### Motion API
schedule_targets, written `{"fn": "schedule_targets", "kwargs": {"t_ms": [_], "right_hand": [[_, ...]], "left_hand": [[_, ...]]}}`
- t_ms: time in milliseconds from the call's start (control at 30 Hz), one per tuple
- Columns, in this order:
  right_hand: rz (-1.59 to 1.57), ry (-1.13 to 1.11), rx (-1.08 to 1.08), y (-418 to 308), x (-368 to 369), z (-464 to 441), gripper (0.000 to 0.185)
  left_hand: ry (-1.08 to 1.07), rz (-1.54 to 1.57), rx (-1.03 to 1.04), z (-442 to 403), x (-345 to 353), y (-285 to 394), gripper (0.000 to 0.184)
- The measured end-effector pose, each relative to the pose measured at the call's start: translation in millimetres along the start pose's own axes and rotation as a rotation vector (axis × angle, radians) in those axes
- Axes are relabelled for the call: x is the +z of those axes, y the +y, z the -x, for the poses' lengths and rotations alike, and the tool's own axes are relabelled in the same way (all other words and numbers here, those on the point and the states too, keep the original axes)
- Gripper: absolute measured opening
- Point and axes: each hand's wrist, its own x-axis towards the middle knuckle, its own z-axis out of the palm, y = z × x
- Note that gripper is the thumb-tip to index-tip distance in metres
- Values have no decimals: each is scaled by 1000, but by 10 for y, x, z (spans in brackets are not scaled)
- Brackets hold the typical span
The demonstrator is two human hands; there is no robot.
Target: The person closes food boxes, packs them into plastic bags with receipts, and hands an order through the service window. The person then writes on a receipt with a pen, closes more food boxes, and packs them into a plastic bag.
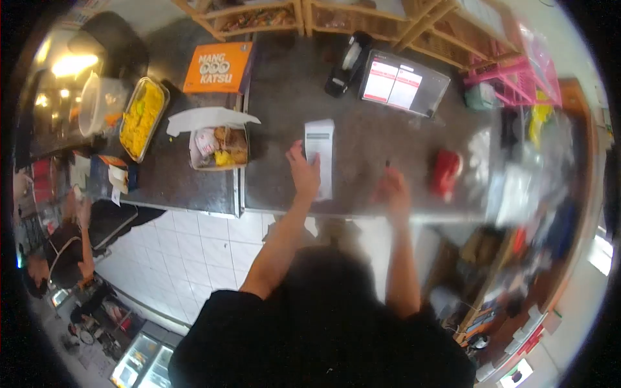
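A long white paper slip (326,161) with a dark printed band lies on the dark counter (278,77). My left hand (305,173) rests at the slip's left edge, its fingers apart and thumb over the paper. To the right of the slip, my right hand (396,191) is raised over the counter with its fingers closed on what looks like a pen (387,164). Only the dark end shows above the fingers, and motion blurs the rest. A red object (446,174), also blurred, lies farther right.
Left of the slip sits an open food box (220,161), below an orange carton (218,68). Beyond are a foil tray of yellow food (143,119) and another person (68,252). A tablet (404,84) and a black device (348,64) stand at the back, under wooden racks (304,19).
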Motion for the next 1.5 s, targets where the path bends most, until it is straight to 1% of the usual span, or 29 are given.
{"fn": "schedule_targets", "kwargs": {"t_ms": [33,67,133,200,233,267,300,367,400,467,500,533,600,633,667,733,833,933,967,1067,1133,1200,1233,1300,1367,1400,1433,1467,1500], "right_hand": [[-200,-63,48,71,-140,-38,42],[-191,-78,61,26,-133,-67,42],[-848,-124,-33,-50,-6,28,46],[-699,-154,-86,100,79,-130,49],[-392,-195,-146,85,231,-129,51],[-82,-234,-202,44,401,-115,54],[-86,-233,-189,35,562,-135,54],[-165,-440,-87,69,857,-180,59],[-169,-439,-77,135,934,-213,59],[-663,-591,-144,254,1059,-285,52],[-413,-445,-115,240,1067,-326,45],[-417,-448,-105,321,1082,-360,45],[217,-158,-306,476,1141,-362,30],[293,-99,-293,549,1162,-344,16],[294,-101,-287,534,1234,-332,16],[357,84,-327,507,1378,-317,15],[349,-54,-479,715,1430,-305,14],[374,-4,-449,741,1317,-302,14],[249,97,-387,662,1351,-304,14],[438,-83,-458,526,1429,-158,14],[442,-116,-422,575,1391,-165,15],[368,56,-230,569,1327,-151,16],[364,55,-231,615,1310,-132,16],[602,-141,-456,737,1259,-75,17],[636,75,-416,588,1005,-134,18],[574,266,-587,420,1004,-206,15],[631,249,-495,416,839,-317,17],[765,264,-745,320,759,-399,20],[911,256,-696,335,672,-478,28]], "left_hand": [[-62,-227,80,34,19,-20,55],[-128,-456,163,27,34,-30,53],[-169,-521,143,29,-103,-134,52],[-393,-616,337,-126,-291,-168,62],[-441,-581,316,-152,-389,-170,77],[-455,-592,306,-164,-454,-123,77],[-473,-646,313,-192,-498,-53,81],[-503,-723,354,-241,-556,7,96],[-510,-728,346,-240,-572,31,96],[-542,-804,352,-247,-586,68,102],[-547,-809,345,-248,-588,51,102],[-528,-796,396,-250,-588,26,104],[-515,-788,436,-241,-605,-24,106],[-516,-794,443,-246,-601,-41,107],[-516,-798,451,-254,-597,-43,107],[-524,-802,442,-258,-600,-42,107],[-511,-809,437,-248,-573,-68,109],[-513,-824,439,-254,-593,-61,109],[-524,-838,433,-254,-593,-58,109],[-527,-855,432,-255,-583,-82,107],[-534,-856,431,-248,-577,-53,106],[-534,-863,424,-243,-587,-36,105],[-538,-860,428,-245,-591,-41,105],[-546,-856,440,-217,-584,-45,105],[-586,-873,441,-229,-617,-33,107],[-651,-807,482,-249,-681,-35,100],[-634,-791,558,-262,-774,38,93],[-630,-771,632,-292,-910,100,87],[-604,-792,646,-473,-1117,132,87]]}}
